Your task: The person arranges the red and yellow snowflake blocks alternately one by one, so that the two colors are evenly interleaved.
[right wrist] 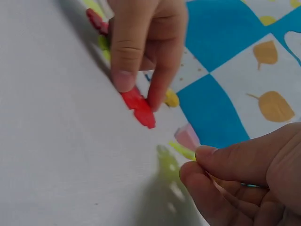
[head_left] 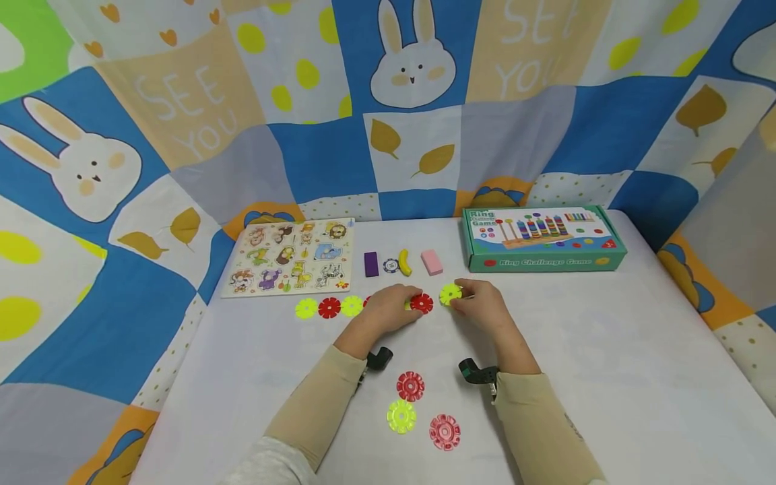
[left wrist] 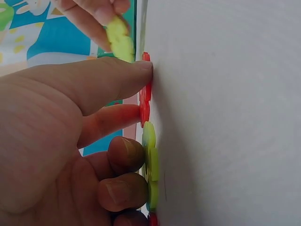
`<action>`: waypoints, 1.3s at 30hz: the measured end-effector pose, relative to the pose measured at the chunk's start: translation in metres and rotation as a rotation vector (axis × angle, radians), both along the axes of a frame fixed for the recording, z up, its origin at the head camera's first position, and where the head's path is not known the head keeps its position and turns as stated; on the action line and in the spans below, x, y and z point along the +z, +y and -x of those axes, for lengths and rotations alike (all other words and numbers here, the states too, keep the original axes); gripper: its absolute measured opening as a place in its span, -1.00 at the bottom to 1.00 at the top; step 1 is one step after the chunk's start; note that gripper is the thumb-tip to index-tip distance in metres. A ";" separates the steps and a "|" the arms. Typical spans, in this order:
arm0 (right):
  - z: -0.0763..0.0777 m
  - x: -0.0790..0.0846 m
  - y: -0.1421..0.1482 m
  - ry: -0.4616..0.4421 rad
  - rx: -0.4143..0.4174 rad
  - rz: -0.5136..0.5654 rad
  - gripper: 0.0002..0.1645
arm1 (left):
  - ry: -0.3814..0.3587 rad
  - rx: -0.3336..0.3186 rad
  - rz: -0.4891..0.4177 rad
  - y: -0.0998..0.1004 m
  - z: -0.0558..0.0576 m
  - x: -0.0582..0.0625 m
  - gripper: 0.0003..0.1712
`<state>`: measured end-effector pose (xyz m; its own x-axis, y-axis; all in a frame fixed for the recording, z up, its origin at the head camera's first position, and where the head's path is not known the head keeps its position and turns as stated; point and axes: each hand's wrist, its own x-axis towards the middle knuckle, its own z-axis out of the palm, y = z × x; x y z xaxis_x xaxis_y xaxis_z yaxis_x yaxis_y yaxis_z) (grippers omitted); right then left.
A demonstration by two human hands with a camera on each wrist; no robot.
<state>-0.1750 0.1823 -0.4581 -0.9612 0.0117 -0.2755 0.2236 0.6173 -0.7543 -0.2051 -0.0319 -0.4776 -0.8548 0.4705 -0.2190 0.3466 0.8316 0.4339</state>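
Observation:
My left hand pinches a red notched plastic disc at its edges between thumb and index finger, flat on the white table. This disc is at the right end of a row of alternating yellow-green and red discs, among them a yellow-green disc and a red disc at the left. The left hand covers the middle of the row. Just right of the row, my right hand holds a yellow-green notched disc by its edge between thumb and fingertips, raised over the table with its shadow below.
Between my forearms lie loose discs: a red one, a yellow-green one and another red one. Behind the row are an animal puzzle board, a purple block, a yellow banana piece, a pink block and a green game box.

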 end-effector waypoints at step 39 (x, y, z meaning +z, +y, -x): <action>-0.009 0.010 0.011 -0.067 0.176 -0.245 -0.79 | 0.026 -0.078 0.057 0.047 0.009 0.001 -0.37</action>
<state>-0.1656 0.1936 -0.4485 -0.9341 -0.0798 -0.3480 0.1412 0.8126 -0.5654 -0.2143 0.0152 -0.4764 -0.8219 0.5231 -0.2253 0.4218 0.8248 0.3765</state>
